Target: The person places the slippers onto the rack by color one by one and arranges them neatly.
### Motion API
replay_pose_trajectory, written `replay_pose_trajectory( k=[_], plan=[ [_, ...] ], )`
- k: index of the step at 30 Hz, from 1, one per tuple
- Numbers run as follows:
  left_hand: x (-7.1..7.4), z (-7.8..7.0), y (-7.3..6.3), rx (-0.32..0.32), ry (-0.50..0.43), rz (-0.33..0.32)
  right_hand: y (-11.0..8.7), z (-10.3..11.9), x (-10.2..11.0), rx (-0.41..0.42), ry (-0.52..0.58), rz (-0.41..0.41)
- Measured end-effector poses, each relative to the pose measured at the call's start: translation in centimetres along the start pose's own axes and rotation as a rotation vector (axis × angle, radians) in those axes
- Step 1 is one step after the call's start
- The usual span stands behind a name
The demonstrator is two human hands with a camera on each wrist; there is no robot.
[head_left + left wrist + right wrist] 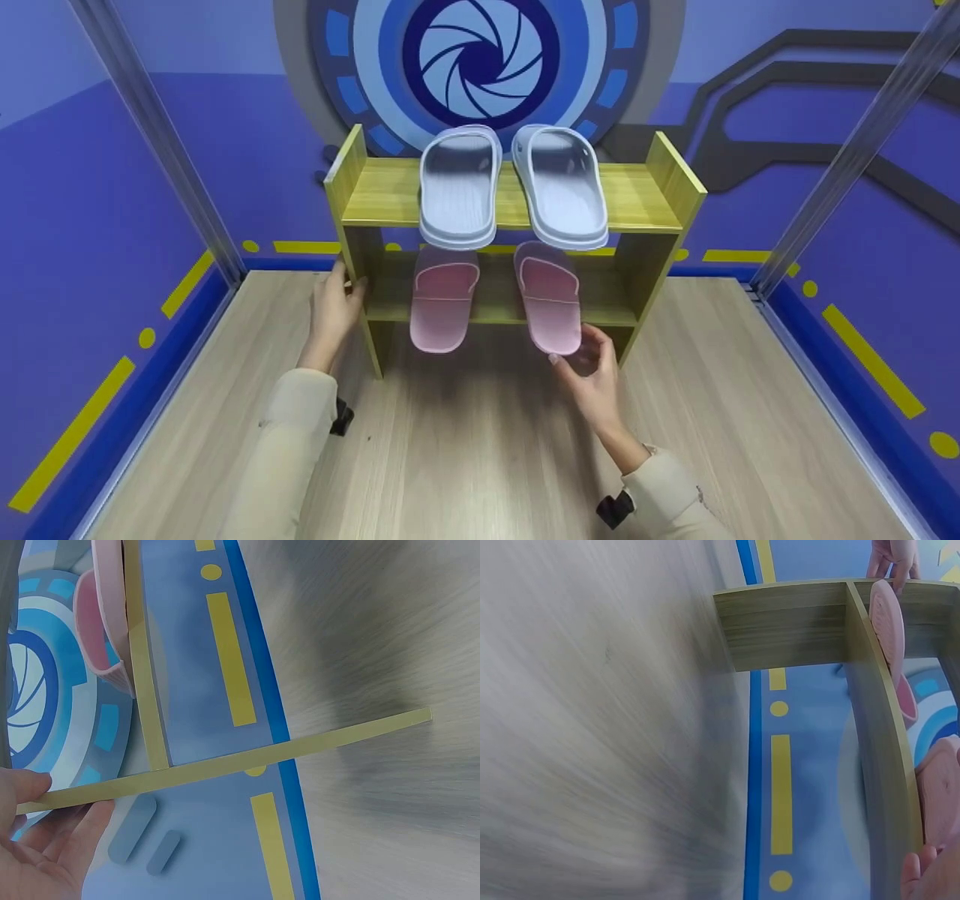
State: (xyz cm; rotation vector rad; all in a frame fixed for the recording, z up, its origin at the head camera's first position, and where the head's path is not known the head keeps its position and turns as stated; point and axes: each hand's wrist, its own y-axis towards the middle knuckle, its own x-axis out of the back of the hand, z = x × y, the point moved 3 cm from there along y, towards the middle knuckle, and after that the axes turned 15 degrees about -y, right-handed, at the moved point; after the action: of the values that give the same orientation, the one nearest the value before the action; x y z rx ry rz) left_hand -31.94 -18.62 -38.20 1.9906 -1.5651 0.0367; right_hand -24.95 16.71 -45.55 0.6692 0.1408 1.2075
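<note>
A small wooden shoe rack point(386, 199) stands at the back of the table. My left hand point(334, 309) holds its left side panel, with the thumb on one side and the fingers on the other in the left wrist view. On the lower shelf sit two pink slippers, open ends jutting out over the front edge. The right pink slipper point(553, 322) is between the thumb and fingers of my right hand point(598, 386), which pinches it at its near end. The left pink slipper point(438, 326) lies apart from both hands.
A pair of pale grey-blue clogs, the left clog point(459, 199) and the right clog point(568, 195), rests on the upper shelf. Behind the rack rises a blue patterned wall point(232, 150). Metal posts point(847, 142) stand at the table's point(480, 465) back corners.
</note>
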Motion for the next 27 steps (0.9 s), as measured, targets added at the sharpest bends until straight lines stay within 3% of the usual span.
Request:
replay_pose_trajectory(
  k=[3, 10, 16, 27],
  plan=[
    [0.0, 0.1, 0.0, 0.012, 0.004, 0.009, 0.1, 0.5, 0.0, -0.011, -0.011, 0.007],
    [0.0, 0.0, 0.0, -0.052, -0.006, -0.011, 0.3, 1.3, -0.1, -0.020, -0.053, 0.003],
    [0.0, 0.0, 0.0, -0.052, -0.012, -0.016, 0.3, 1.4, -0.3, -0.026, -0.065, 0.009],
    [0.0, 0.0, -0.1, -0.029, 0.005, 0.000, 0.4, -1.8, -0.3, 0.017, -0.058, 0.001]
  ],
)
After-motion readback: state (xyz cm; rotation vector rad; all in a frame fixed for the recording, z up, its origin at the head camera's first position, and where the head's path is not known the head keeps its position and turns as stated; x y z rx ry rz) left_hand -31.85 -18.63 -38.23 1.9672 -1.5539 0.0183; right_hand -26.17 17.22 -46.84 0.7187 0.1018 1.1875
